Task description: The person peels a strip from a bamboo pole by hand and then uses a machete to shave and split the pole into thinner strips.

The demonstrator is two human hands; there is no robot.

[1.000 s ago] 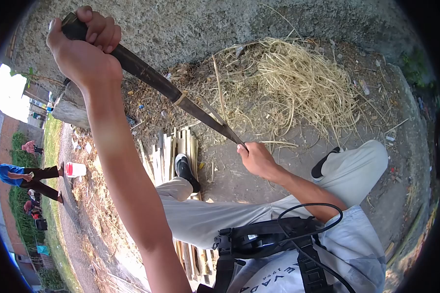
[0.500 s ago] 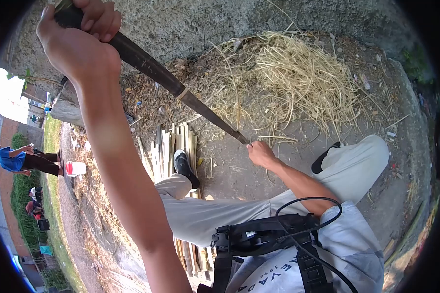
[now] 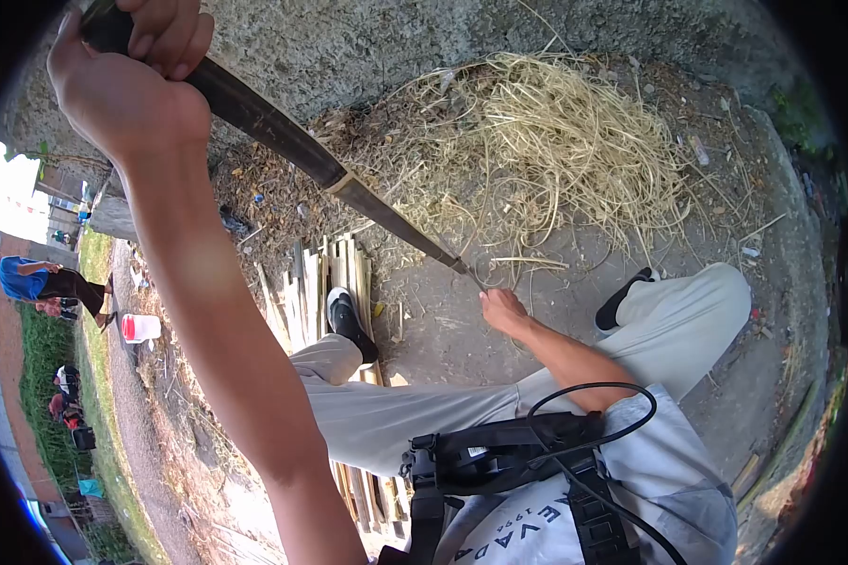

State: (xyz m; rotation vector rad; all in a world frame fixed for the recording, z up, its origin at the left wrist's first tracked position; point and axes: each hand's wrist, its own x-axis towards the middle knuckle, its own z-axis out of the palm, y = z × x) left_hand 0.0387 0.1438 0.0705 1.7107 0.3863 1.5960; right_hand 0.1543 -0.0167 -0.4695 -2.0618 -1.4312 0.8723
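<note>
My left hand (image 3: 146,89) is wrapped round the upper end of a long dark pole (image 3: 273,127), which looks like bamboo, at the top left. The pole slants down to the right, with a pale ring partway along. Closed near its lower tip is my right hand (image 3: 506,312), pinching a thin strip that runs from that tip. Its fingertips are partly hidden. Beyond my right hand lies a heap of pale, curly shavings (image 3: 584,141) on the ground.
Pale split slats (image 3: 301,292) lie by and under my left shoe (image 3: 349,325). A rough wall (image 3: 367,38) rises behind the shavings. At the left are a red-and-white bucket (image 3: 141,328), a person in blue (image 3: 24,280), and more people farther off.
My left hand and the pole have shifted slightly left. More of the thin strip shows between the pole's tip and my right hand. The person in blue has changed stance.
</note>
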